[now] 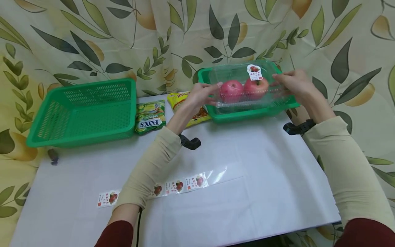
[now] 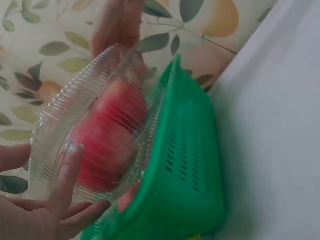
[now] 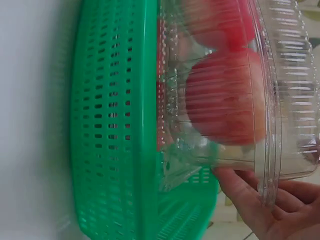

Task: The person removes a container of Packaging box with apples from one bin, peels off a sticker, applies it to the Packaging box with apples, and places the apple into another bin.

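Note:
A clear plastic clamshell box [image 1: 240, 73] with two red apples [image 1: 231, 91] inside and a white sticker [image 1: 254, 72] on its lid is held over the right green basket [image 1: 247, 116]. My left hand [image 1: 202, 95] grips the box's left end, and the fingers press on its side in the left wrist view. At the opposite end my right hand [image 1: 294, 84] pinches the box, its fingers [image 3: 240, 195] near the rim in the right wrist view. Through the basket's slots more red shows below, partly hidden.
A second green basket [image 1: 83, 137] stands at the left. Between the baskets lie a green snack packet [image 1: 150, 117] and a yellow packet [image 1: 197, 116]. On the white table are a strip of apple stickers [image 1: 179, 186] and a separate sticker [image 1: 108, 198]. A patterned curtain hangs behind.

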Demonstrator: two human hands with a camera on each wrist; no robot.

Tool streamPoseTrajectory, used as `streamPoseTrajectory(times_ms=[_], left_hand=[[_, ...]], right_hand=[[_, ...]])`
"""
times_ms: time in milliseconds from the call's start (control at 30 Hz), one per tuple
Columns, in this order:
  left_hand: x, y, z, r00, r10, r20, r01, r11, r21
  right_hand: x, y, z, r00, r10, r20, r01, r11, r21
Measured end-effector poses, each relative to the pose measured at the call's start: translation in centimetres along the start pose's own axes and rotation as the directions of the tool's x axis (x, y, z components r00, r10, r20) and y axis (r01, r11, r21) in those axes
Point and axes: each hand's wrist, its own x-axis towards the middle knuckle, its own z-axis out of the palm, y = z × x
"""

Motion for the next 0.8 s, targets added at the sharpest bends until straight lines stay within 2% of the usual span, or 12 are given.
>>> streamPoseTrajectory(times_ms=[167, 333, 467, 533, 600, 700, 800], left_hand=[[0.9, -0.3, -0.4, 1.0, 0.0, -0.028, -0.001, 0.999, -0.035], [0.9, -0.8, -0.7, 0.998, -0.009, -0.059, 0.007, 0.999, -0.033], [0.5, -1.4, -1.3, 0.997, 0.042, -0.061, -0.044, 0.999, -0.028], [0.0, -1.8, -2.1, 0.992, 0.103, -0.072, -0.104, 0.995, -0.009], [-0.6, -2.0, -3.3, 0.981, 0.17, -0.092, -0.169, 0.985, 0.022], [-1.8, -2.2, -5.2, 0.954, 0.264, -0.144, -0.242, 0.958, 0.156], [-3.2, -2.4, -7.2, 0.909, 0.356, -0.216, -0.262, 0.892, 0.368]], right_hand=[[1.7, 0.0, 0.3, 1.0, 0.008, -0.02, -0.009, 1.0, -0.03], [2.9, 0.5, 1.1, 1.0, 0.001, -0.024, -0.002, 0.999, -0.048], [3.2, 0.5, 1.5, 1.0, 0.005, 0.002, -0.005, 0.997, -0.078], [3.0, 0.4, 1.7, 1.0, 0.001, 0.02, 0.001, 0.995, -0.095], [2.7, 0.3, 1.9, 1.0, -0.011, 0.011, 0.012, 0.993, -0.119], [1.7, 0.3, 1.9, 0.994, -0.05, -0.094, 0.033, 0.985, -0.17], [0.7, 0.3, 2.1, 0.966, -0.148, -0.21, 0.097, 0.967, -0.238]])
